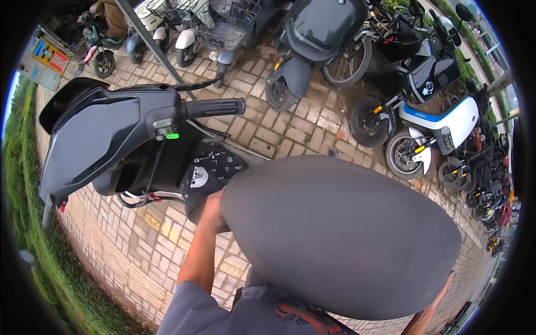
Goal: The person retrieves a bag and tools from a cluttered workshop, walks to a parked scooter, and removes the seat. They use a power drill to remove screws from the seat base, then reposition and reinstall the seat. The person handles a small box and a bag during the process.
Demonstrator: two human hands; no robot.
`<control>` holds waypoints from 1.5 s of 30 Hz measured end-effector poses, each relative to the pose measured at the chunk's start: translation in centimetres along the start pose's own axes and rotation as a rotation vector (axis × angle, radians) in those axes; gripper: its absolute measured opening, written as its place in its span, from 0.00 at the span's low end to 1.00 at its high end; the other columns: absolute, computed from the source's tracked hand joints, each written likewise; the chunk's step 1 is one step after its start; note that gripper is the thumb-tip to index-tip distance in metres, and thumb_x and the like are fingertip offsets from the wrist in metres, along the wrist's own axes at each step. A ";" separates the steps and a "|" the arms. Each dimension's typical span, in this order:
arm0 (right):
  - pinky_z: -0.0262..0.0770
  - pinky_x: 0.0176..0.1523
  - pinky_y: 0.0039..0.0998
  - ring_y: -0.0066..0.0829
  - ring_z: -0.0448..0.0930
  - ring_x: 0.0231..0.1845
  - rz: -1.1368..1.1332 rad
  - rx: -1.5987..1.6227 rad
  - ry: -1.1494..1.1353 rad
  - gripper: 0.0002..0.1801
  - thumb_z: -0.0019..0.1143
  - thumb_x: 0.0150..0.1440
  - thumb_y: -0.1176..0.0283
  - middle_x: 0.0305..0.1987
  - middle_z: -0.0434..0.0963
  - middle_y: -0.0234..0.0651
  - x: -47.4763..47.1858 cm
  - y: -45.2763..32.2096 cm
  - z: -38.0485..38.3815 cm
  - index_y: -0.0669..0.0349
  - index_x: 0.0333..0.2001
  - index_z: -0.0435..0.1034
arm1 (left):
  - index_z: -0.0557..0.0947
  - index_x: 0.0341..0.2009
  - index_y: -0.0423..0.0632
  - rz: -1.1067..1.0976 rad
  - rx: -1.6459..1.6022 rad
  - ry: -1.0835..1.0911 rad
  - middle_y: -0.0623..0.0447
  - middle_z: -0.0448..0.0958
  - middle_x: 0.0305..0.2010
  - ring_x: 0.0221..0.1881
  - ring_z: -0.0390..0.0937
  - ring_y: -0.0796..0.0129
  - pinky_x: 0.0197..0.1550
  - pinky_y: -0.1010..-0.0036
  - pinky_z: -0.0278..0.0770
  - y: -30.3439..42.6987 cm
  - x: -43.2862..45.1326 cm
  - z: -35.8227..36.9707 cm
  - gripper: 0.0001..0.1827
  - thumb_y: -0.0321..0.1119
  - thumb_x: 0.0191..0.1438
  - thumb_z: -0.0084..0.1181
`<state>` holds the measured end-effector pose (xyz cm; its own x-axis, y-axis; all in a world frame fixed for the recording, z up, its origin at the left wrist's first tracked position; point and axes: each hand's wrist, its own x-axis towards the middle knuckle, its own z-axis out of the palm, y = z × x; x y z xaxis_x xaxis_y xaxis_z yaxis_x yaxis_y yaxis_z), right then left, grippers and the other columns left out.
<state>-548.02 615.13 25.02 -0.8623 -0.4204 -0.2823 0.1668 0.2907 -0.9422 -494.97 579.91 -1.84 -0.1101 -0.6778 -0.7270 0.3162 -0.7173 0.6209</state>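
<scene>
A large dark grey scooter seat (335,234) fills the middle and right of the picture, close before me. At its narrow front end is my left hand (214,207), its fingers hidden behind the seat edge. My right hand (444,291) grips the seat's far right end, mostly covered by it. Whether the seat is still joined to the scooter is hidden. To the left are the scooter's grey front panel (96,134), a black handlebar grip (215,107) and a green switch (172,136). A black patterned cloth (213,167) lies beside my left hand.
Parked scooters line the top and right, among them one with a grey top box (328,25) and a white and blue one (439,117). Brick paving (142,247) surrounds the scooter. A hedge (71,268) runs along the left; a metal pole (146,37) slants behind the handlebar.
</scene>
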 end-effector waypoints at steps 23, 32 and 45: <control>0.64 0.66 0.39 0.36 0.65 0.66 -0.301 -0.125 -0.737 0.34 0.38 0.66 0.50 0.69 0.62 0.36 18.7 7.8 -3.3 0.58 0.68 0.53 | 0.78 0.29 0.46 -0.028 -0.273 -0.191 0.67 0.60 0.17 0.14 0.49 0.84 0.16 0.80 0.44 0.2 -12.6 3.7 0.14 0.43 0.60 0.58; 0.60 0.68 0.41 0.41 0.62 0.68 0.399 -0.064 -0.513 0.47 0.43 0.58 0.34 0.71 0.59 0.37 19.1 8.8 -5.9 0.56 0.70 0.51 | 0.78 0.30 0.42 0.050 -0.033 -0.105 0.63 0.61 0.17 0.15 0.51 0.79 0.18 0.76 0.48 -0.6 -11.9 6.2 0.18 0.45 0.60 0.59; 0.60 0.66 0.34 0.37 0.69 0.62 -0.408 -0.709 -0.535 0.35 0.55 0.62 0.56 0.63 0.69 0.47 3.6 1.2 9.8 0.74 0.62 0.61 | 0.77 0.32 0.43 0.117 -0.030 -0.052 0.62 0.66 0.18 0.15 0.53 0.80 0.18 0.78 0.50 0.2 -13.2 5.5 0.16 0.44 0.60 0.59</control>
<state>-546.24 605.58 21.09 -0.4305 -0.8868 -0.1684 -0.5731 0.4126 -0.7081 -498.64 587.85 9.48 -0.1198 -0.7645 -0.6334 0.3573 -0.6285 0.6909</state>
